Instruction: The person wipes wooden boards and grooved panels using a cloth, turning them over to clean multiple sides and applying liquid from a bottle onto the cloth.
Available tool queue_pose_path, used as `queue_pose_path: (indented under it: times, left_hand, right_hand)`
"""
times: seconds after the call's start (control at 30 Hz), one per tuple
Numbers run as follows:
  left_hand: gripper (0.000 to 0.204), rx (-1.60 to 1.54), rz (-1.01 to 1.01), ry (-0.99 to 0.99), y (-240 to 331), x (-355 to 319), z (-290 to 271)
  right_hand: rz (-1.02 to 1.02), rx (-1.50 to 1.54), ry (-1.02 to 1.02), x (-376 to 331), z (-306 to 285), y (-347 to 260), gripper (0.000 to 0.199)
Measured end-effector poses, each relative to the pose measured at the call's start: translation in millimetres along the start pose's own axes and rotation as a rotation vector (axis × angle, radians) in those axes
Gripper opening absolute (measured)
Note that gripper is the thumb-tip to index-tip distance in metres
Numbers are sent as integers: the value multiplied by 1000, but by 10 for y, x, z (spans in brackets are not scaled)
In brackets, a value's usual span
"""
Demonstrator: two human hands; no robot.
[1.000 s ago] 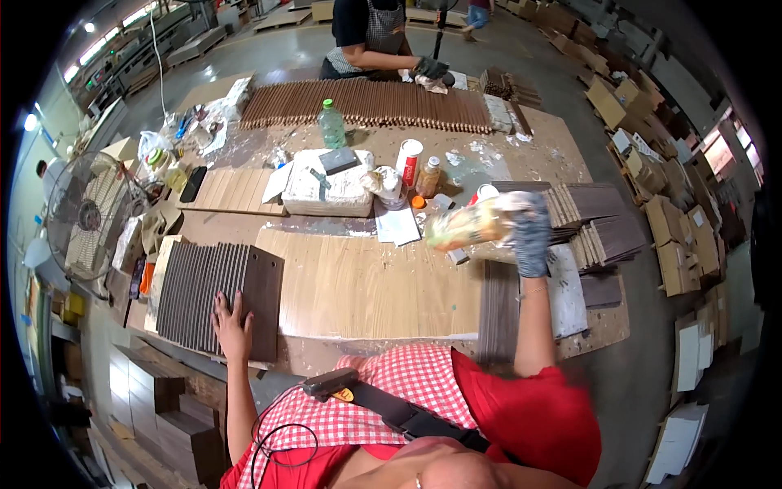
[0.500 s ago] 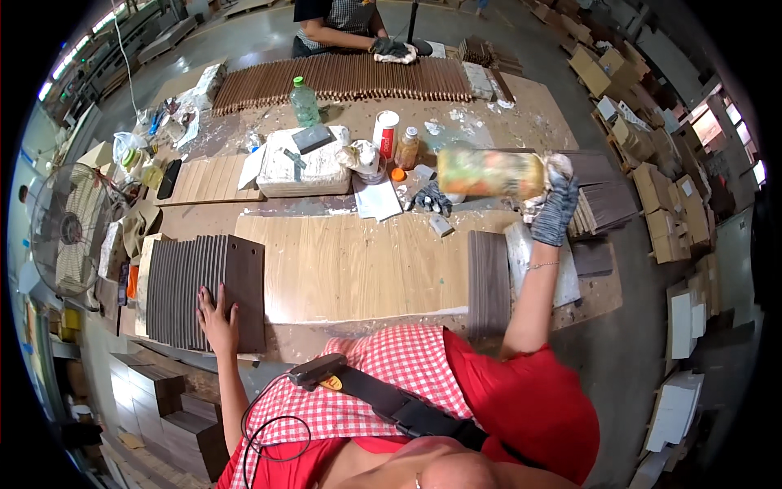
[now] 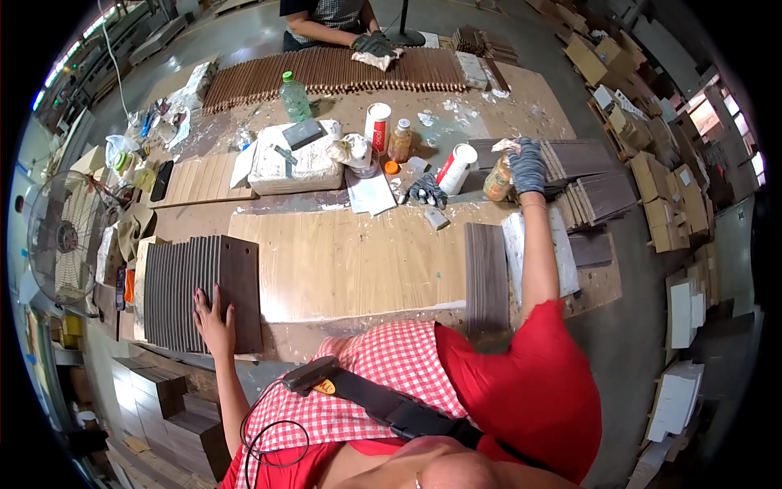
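Note:
My left hand [image 3: 215,322], bare, lies with its fingers spread on a row of dark grey-brown boards [image 3: 183,293] standing on edge at the table's left. My right hand [image 3: 528,165], in a grey knit glove, is at the right rear, its fingers closed on a pale rag [image 3: 507,146]. Against that hand's left side is a jar [image 3: 498,181] with a colourful label. Its top is partly covered by the rag and glove. Whether the fingers also grip the jar cannot be made out. A white-and-red canister [image 3: 457,169] leans left of the jar.
Between the boards lies a pale wood panel [image 3: 358,261], with a dark board stack [image 3: 487,277] at its right. Behind are a wrapped block [image 3: 297,167], a green-capped bottle [image 3: 295,99] and a spare glove [image 3: 427,192]. A co-worker's gloved hands [image 3: 373,45] work across the table.
The jar, tipped sideways against the rag before, now is lower and more upright. My right hand has moved left and slightly away from me. My left hand stays on the boards.

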State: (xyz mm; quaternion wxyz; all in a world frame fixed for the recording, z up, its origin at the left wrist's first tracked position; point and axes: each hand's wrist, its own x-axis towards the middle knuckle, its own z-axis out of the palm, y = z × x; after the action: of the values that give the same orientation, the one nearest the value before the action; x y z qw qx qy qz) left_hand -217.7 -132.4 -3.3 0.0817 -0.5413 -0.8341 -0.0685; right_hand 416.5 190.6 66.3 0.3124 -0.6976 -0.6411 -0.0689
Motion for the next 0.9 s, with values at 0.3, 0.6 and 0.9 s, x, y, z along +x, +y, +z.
queue_pose_path:
  times: [0.3, 0.6, 0.9]
  left_hand:
    - [74, 34, 27, -25, 74, -14, -45]
    - [74, 45, 237, -47, 322, -208, 72]
    - [104, 18, 142, -197, 737, -372, 640]
  right_hand:
    - [19, 86, 16, 52, 841, 282, 34]
    - [130, 38, -60, 19, 730, 229, 33]
    - [25, 320, 188, -168, 429, 150, 47]
